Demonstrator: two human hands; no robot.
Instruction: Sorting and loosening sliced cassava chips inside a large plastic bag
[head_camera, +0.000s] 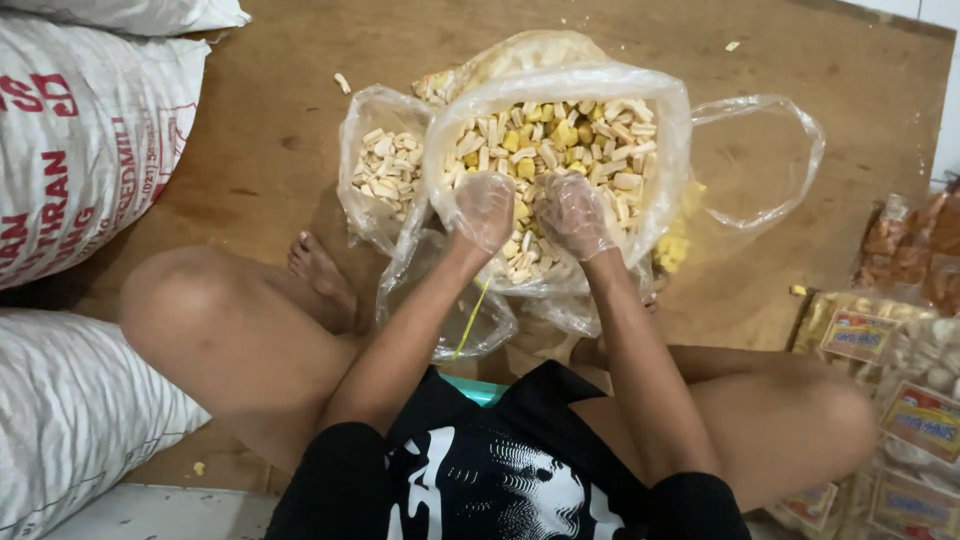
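Both gloved hands, left hand (484, 207) and right hand (573, 213), dig in the snacks (560, 135) inside the bag (668, 150) on the floor; fingers buried, grip unclear. Pieces seem light and brittle; scoop gently.

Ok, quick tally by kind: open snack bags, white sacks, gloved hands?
Open snack bags: 2, the big bag and the small bag
White sacks: 3, top, middle, bottom
Gloved hands: 2, left hand and right hand, both in the big bag
Total: 7
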